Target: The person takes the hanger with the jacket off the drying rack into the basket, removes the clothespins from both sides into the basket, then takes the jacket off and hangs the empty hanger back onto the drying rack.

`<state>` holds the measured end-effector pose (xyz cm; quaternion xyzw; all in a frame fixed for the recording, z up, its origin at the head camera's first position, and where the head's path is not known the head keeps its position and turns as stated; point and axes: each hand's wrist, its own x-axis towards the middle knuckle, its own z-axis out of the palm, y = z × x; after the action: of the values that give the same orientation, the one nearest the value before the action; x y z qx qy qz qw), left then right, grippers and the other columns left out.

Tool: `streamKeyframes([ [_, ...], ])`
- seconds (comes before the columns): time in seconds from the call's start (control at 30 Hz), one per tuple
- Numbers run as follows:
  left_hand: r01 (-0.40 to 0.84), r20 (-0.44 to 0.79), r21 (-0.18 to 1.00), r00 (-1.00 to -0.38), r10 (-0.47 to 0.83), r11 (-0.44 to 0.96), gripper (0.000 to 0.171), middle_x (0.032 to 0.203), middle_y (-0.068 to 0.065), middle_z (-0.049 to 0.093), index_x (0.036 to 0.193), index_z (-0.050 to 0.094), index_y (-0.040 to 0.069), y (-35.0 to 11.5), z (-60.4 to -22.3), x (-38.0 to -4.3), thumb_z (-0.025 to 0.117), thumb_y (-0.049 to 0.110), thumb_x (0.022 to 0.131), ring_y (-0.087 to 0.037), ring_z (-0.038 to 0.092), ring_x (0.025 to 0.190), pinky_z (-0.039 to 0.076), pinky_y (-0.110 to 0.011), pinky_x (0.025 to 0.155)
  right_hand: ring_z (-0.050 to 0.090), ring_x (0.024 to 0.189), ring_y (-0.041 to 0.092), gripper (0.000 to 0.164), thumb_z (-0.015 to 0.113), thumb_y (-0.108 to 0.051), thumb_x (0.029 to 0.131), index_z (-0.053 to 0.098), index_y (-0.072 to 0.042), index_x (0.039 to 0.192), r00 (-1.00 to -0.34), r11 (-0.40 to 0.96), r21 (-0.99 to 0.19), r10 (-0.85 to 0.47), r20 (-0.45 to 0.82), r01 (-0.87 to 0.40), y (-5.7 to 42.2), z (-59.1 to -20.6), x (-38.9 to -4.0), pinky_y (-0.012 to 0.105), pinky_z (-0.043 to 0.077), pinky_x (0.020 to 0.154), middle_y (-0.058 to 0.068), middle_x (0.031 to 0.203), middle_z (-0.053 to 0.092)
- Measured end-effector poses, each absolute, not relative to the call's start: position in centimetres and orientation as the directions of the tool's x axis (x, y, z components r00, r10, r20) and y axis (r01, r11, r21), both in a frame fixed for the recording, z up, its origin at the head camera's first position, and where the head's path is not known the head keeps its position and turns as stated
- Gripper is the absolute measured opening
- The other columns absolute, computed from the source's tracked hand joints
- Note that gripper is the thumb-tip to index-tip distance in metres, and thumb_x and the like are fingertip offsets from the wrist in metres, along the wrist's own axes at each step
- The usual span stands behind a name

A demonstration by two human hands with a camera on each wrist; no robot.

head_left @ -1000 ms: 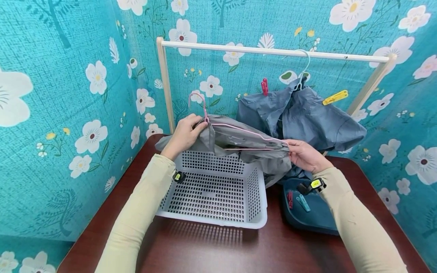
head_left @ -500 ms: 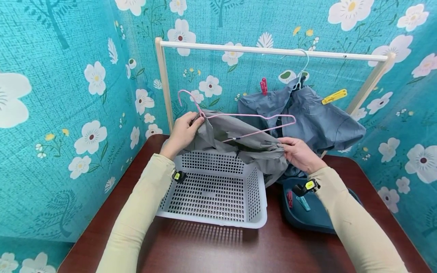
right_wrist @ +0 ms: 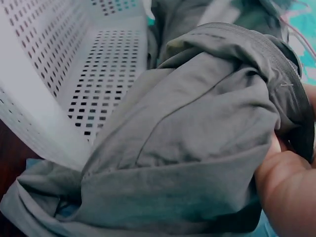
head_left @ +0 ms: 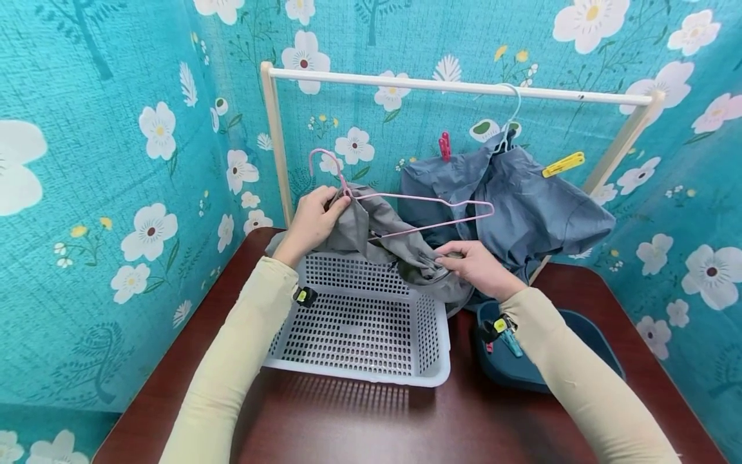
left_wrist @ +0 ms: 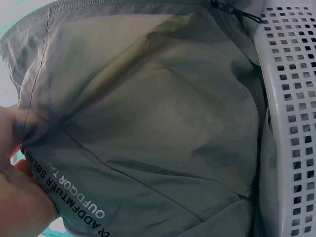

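Note:
A thin grey zip jacket [head_left: 348,235] is spread between both hands above the basket's back edge. My left hand [head_left: 315,219] pinches it at the neck of a pink hanger [head_left: 400,195], whose hook stands up. Only the hanger's left part is inside the jacket; its right arm sticks out bare. My right hand [head_left: 478,267] grips bunched jacket fabric below the hanger's bare end. In the left wrist view, printed letters and a cord with a toggle show on the jacket [left_wrist: 173,108]. The right wrist view shows the zipper edge by the right thumb.
A grey perforated basket [head_left: 348,374] stands below the jacket. Behind, a wooden rack [head_left: 371,80] carries a blue jacket [head_left: 539,193] on a light-blue hanger [head_left: 516,106], with red [head_left: 444,146] and yellow [head_left: 563,165] clothespins. A dark blue tray [head_left: 580,367] at right holds clothespins [head_left: 512,341].
The hanger's right end has come out of the jacket and now lies bare. My right hand has moved left and slightly down, bunching the fabric. The left hand has barely moved.

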<state>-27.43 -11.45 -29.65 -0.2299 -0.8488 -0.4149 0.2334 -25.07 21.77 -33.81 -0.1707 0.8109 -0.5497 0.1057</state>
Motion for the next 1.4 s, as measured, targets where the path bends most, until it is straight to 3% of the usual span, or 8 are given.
streamKeyframes([
  [0.17,0.570,0.576,0.642,-0.800,0.169,0.513,0.022,0.073,-0.007,0.045,0.092,0.058,0.009,-11.0,-29.6,-27.3,0.053,0.029,0.098,-0.021,0.039,0.063,0.032,-0.032,0.059,0.033,0.046,0.012,0.023,0.063,-0.020,0.093,0.068,-0.008,0.112,-0.902,0.493,-0.835,-0.431,0.010,-0.245,19.9,-33.9,-24.5,0.030,0.036,0.050,0.000,0.062,0.047],
  [0.37,0.545,0.539,0.699,-0.827,0.160,0.464,0.024,0.077,-0.006,0.047,0.115,0.057,0.014,-10.6,-29.3,-27.1,0.055,0.030,0.097,-0.021,0.041,0.064,0.032,-0.032,0.057,0.024,0.041,0.012,0.019,0.062,-0.018,0.093,0.069,-0.013,0.110,-0.858,0.596,-0.700,-0.511,0.045,-0.392,17.4,-33.7,-23.6,0.030,0.033,0.047,0.001,0.060,0.045],
  [0.5,0.563,0.551,0.680,-0.815,0.179,0.470,0.023,0.074,-0.006,0.048,0.114,0.061,0.015,-10.5,-29.3,-27.2,0.055,0.030,0.097,-0.021,0.040,0.062,0.032,-0.032,0.057,0.032,0.045,0.012,0.019,0.062,-0.014,0.093,0.069,-0.009,0.110,-0.817,0.602,-0.652,-0.575,0.046,-0.461,15.8,-33.7,-23.1,0.030,0.038,0.054,0.000,0.068,0.057],
  [0.7,0.576,0.558,0.655,-0.805,0.201,0.489,0.020,0.076,-0.003,0.054,0.108,0.065,0.015,-10.3,-29.6,-27.4,0.056,0.028,0.097,-0.019,0.043,0.064,0.034,-0.032,0.060,0.058,0.079,0.009,0.020,0.061,-0.014,0.094,0.069,-0.008,0.111,-0.752,0.608,-0.594,-0.659,-0.008,-0.527,14.1,-34.2,-22.9,0.031,0.047,0.074,0.003,0.107,0.067],
  [0.97,0.544,0.481,0.659,-0.836,0.265,0.519,0.018,0.077,-0.003,0.053,0.106,0.065,0.018,-9.9,-30.6,-27.5,0.056,0.031,0.096,-0.019,0.044,0.064,0.036,-0.032,0.059,0.056,0.073,0.008,0.025,0.059,-0.015,0.095,0.066,-0.009,0.118,-0.665,0.606,-0.600,-0.730,-0.159,-0.522,13.6,-35.0,-22.8,0.029,0.045,0.070,0.002,0.113,0.064],
  [1.1,0.537,0.458,0.653,-0.841,0.287,0.534,0.018,0.083,-0.001,0.056,0.105,0.065,0.018,-9.6,-31.0,-27.6,0.057,0.030,0.096,-0.018,0.047,0.069,0.038,-0.033,0.062,0.059,0.081,0.009,0.027,0.059,-0.018,0.096,0.064,-0.010,0.121,-0.650,0.603,-0.613,-0.738,-0.184,-0.511,13.8,-35.0,-22.7,0.031,0.047,0.076,0.001,0.116,0.063],
  [1.27,0.529,0.443,0.647,-0.847,0.294,0.549,0.017,0.086,-0.001,0.058,0.103,0.066,0.017,-9.5,-31.1,-27.6,0.057,0.030,0.096,-0.019,0.048,0.072,0.038,-0.033,0.064,0.060,0.105,0.015,0.031,0.054,-0.021,0.098,0.060,-0.007,0.125,-0.649,0.575,-0.663,-0.741,-0.173,-0.480,14.6,-34.0,-22.4,0.035,0.047,0.088,0.005,0.120,0.062],
  [1.4,0.518,0.423,0.651,-0.855,0.301,0.556,0.018,0.087,-0.002,0.057,0.104,0.066,0.017,-9.6,-31.1,-27.6,0.057,0.030,0.096,-0.019,0.047,0.073,0.037,-0.033,0.065,0.062,0.103,0.027,0.031,0.053,-0.018,0.099,0.059,0.000,0.124,-0.679,0.486,-0.755,-0.731,-0.074,-0.440,15.8,-32.5,-22.4,0.038,0.049,0.086,0.015,0.117,0.062],
])
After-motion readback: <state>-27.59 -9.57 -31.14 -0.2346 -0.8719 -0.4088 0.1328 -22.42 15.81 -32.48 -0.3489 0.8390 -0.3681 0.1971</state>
